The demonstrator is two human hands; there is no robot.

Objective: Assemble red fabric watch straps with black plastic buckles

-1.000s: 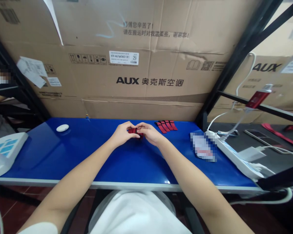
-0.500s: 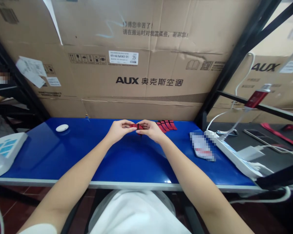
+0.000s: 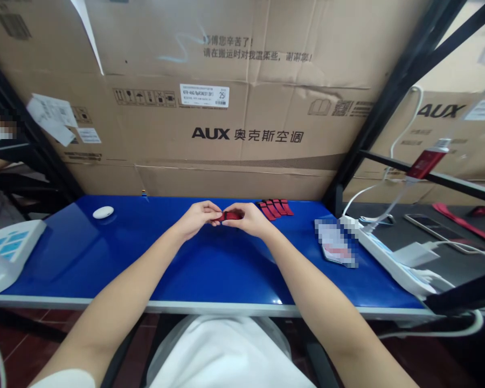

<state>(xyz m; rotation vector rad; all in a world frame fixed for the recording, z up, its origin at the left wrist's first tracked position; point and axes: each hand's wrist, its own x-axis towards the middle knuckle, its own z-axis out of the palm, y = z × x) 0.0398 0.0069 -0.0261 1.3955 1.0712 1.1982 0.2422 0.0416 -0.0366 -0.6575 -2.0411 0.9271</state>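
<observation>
Soft light — glare on blue tabletop [image 3: 226,269] — slight blur.

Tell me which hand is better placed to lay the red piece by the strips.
Likely the right hand: it holds the red piece and sits nearer the strips than the left hand.

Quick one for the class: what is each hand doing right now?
Left hand: closed, fingertips pinching the red strap.
Right hand: curled round the same strap, holding it.
</observation>
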